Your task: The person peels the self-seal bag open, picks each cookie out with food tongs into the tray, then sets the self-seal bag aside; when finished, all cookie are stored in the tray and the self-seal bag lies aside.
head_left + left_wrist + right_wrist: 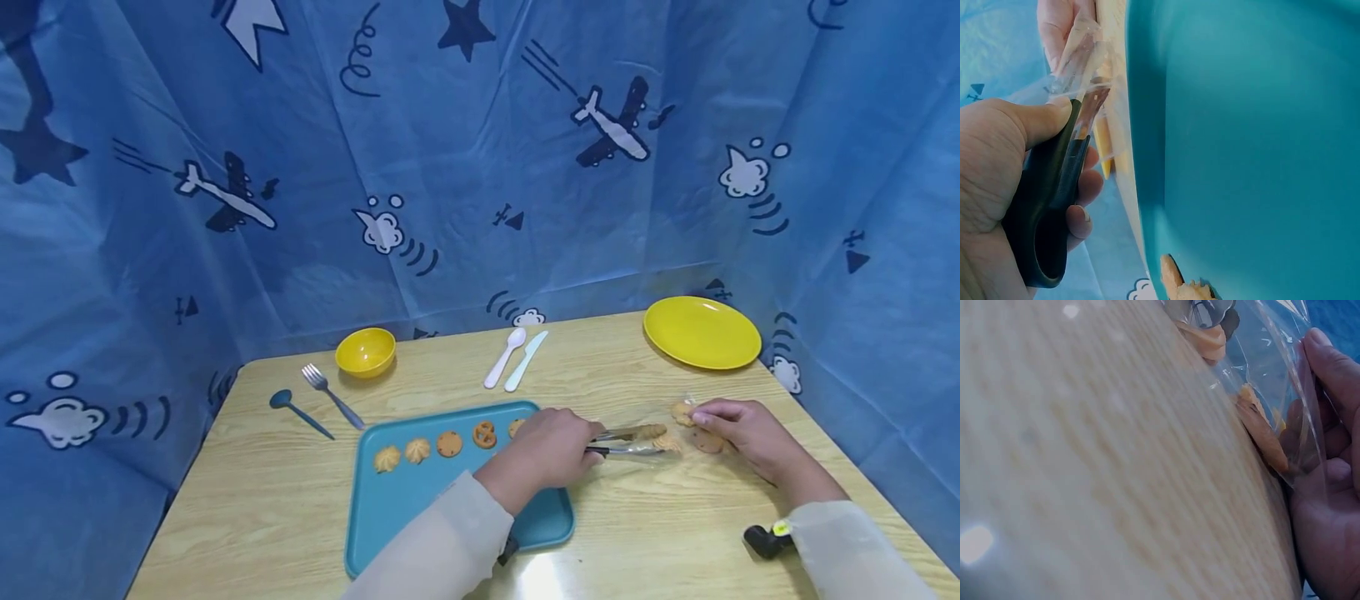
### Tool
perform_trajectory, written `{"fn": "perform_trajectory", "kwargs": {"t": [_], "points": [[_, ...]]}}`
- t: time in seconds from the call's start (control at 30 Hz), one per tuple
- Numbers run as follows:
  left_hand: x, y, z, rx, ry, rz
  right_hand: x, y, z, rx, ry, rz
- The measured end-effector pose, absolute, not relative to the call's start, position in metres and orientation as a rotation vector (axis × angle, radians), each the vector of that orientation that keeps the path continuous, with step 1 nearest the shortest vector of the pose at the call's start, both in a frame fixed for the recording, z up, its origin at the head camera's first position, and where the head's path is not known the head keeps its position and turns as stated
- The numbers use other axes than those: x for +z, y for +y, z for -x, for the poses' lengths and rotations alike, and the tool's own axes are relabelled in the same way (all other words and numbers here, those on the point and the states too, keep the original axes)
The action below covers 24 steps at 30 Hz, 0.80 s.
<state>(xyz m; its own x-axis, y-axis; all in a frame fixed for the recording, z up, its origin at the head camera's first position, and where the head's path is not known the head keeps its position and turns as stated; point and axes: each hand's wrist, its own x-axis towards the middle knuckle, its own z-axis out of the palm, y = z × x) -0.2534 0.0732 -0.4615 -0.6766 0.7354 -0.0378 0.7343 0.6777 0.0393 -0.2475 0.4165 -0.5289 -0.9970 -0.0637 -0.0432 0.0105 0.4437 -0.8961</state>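
Observation:
My left hand (551,450) grips metal tongs (626,451) by their black handles (1044,206). The tong tips reach inside a clear plastic bag (1272,356), with a swirled cookie (666,443) between them. With thumb and fingers, my right hand (757,437) pinches the bag's far side. Two more cookies lie in the bag near those fingers: a swirled one (682,412) and a flat round one (707,441). Left of the bag, a teal tray (420,517) bears a row of cookies (449,443) and a pretzel (484,434); my left forearm crosses above it.
A yellow plate (702,332) stands at the back right, a yellow bowl (366,352) at the back left. A blue spoon (281,399) and a fork (333,396) lie left; a pink spoon (506,358) and a pale knife (527,361) lie behind the tray. Blue curtains (480,167) surround the table.

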Motion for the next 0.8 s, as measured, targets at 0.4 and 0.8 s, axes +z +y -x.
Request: {"fn": "perform_trajectory", "kwargs": {"t": [0.4, 0.8], "points": [[-0.46, 0.062, 0.252, 0.138, 2.82, -1.092, -0.527, 0.417, 0.25, -1.56, 2.642, 0.064], [-0.459, 0.049, 0.252, 0.215, 2.845, -1.096, -0.529, 0.418, 0.25, -1.552, 2.638, 0.011]]}}
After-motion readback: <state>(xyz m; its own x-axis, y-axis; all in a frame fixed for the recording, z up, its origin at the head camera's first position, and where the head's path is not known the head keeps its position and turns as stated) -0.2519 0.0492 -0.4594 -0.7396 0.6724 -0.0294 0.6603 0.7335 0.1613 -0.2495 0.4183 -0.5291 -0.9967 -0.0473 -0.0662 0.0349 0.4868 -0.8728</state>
